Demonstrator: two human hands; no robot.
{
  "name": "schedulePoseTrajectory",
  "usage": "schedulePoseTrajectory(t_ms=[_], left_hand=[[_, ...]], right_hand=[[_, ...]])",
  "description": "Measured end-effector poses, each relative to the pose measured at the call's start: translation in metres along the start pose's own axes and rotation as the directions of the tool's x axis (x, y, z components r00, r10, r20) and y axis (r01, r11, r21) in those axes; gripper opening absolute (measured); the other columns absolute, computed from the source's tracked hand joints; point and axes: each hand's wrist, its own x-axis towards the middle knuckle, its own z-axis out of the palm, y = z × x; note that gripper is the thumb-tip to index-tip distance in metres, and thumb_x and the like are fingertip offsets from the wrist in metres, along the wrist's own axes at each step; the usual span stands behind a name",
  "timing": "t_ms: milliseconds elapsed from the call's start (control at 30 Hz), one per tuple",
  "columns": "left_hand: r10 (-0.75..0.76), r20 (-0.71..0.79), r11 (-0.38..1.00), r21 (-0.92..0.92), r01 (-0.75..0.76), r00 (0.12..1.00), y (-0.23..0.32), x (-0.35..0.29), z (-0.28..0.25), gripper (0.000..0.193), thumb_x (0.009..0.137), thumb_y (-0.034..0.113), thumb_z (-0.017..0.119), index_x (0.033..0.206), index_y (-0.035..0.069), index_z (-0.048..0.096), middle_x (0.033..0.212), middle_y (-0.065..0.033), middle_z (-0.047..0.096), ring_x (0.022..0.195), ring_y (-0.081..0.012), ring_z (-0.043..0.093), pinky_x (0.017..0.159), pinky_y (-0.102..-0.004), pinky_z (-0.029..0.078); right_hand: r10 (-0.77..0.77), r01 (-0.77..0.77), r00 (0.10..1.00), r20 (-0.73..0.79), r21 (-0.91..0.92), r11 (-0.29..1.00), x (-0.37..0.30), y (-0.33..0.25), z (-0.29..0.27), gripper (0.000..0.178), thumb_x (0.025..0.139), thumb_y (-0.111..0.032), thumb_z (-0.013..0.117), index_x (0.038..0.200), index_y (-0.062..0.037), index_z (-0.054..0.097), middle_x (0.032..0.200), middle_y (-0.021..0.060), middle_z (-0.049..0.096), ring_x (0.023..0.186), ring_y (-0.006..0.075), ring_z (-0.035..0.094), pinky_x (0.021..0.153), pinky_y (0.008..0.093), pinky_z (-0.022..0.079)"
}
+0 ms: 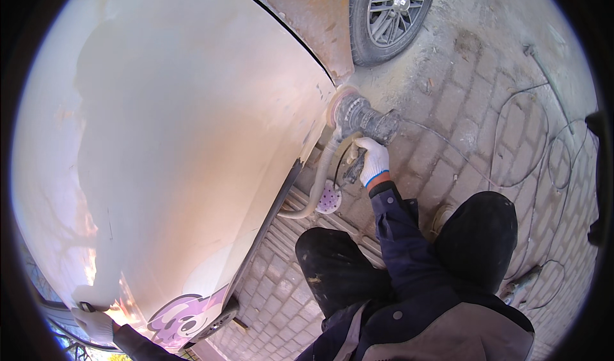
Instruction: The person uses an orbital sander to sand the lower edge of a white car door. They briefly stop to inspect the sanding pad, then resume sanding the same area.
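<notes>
My right hand (373,159), in a white glove, is closed round the handle of a dusty power sander (366,119). The sander's round pad (339,104) is against the lower edge of a pale car door (192,124), by the gap beside the front wheel. From the tool a beige hose (323,169) curves down toward the ground. Far to the left, my gloved left hand (98,326) is at the car's side, beside a small dark piece (86,306); its fingers are too small to make out. A round, perforated sanding disc (329,198) shows below the hose.
A wheel (394,9) stands at the top, beside a brownish fender (307,15). Thin cable (492,185) loops over the brick paving on the right, near a long bar (551,82). A dark tool (521,284) lies near my knee. A purple cartoon sticker (176,319) decorates the car.
</notes>
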Motion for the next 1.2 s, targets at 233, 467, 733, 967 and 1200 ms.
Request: schedulePoseTrajectory(t_ms=[233, 467, 733, 967, 1200], left_hand=[[0.021, -0.002, 0.998, 0.067, -0.02, 1.0, 0.014, -0.011, -0.003, 0.067, 0.099, 0.062, 0.049, 0.136, 0.01, 0.067, 0.133, -0.008, 0.07, 0.116, -0.0274, 0.068, 0.102, -0.0357, 0.05], [0.0, 0.063, 1.0, -0.012, 0.001, 0.998, 0.012, -0.009, -0.002, 0.067, 0.103, 0.059, 0.043, 0.141, 0.007, 0.062, 0.133, -0.0103, 0.07, 0.116, -0.0266, 0.069, 0.099, -0.0341, 0.053], [0.077, -0.008, 0.982, 0.174, -0.075, 0.997, 0.011, -0.011, -0.005, 0.067, 0.102, 0.061, 0.043, 0.14, 0.01, 0.064, 0.133, -0.0093, 0.07, 0.116, -0.0296, 0.068, 0.101, -0.0362, 0.051], [0.057, -0.046, 0.981, 0.186, -0.048, 0.997, 0.017, -0.014, -0.003, 0.067, 0.098, 0.064, 0.046, 0.135, 0.014, 0.068, 0.133, -0.0052, 0.07, 0.117, -0.0277, 0.068, 0.102, -0.036, 0.05], [0.023, -0.003, 0.996, 0.087, -0.023, 1.0, 0.011, -0.01, -0.003, 0.068, 0.097, 0.067, 0.045, 0.137, 0.017, 0.067, 0.132, -0.0057, 0.071, 0.117, -0.0288, 0.067, 0.102, -0.0371, 0.049]], right_hand=[[0.052, -0.051, 0.998, 0.027, -0.007, 0.999, -0.003, 0.011, -0.005, 0.011, 0.091, -0.009, 0.061, 0.094, -0.0016, 0.068, 0.066, 0.0098, 0.062, 0.054, 0.0213, 0.058, 0.049, 0.0356, 0.048], [0.05, -0.051, 0.999, -0.01, -0.032, 0.998, -0.017, 0.018, -0.004, 0.01, 0.091, -0.008, 0.061, 0.092, -0.0015, 0.068, 0.066, 0.0101, 0.062, 0.052, 0.0216, 0.057, 0.049, 0.0357, 0.048], [-0.046, 0.046, 0.999, 0.007, -0.042, 0.998, 0.002, 0.002, -0.001, 0.011, 0.091, -0.009, 0.059, 0.091, -0.0005, 0.067, 0.068, 0.0098, 0.061, 0.053, 0.0215, 0.057, 0.05, 0.0362, 0.048], [0.088, -0.088, 0.996, 0.004, 0.027, 0.996, -0.016, 0.026, -0.007, 0.011, 0.092, -0.009, 0.059, 0.096, -0.0014, 0.067, 0.068, 0.0083, 0.06, 0.054, 0.0214, 0.057, 0.051, 0.0373, 0.048], [0.131, -0.131, 0.991, -0.034, 0.003, 0.991, -0.033, 0.045, -0.003, 0.009, 0.091, -0.006, 0.06, 0.096, -0.0028, 0.067, 0.067, 0.0083, 0.059, 0.053, 0.0222, 0.057, 0.05, 0.0377, 0.048]])
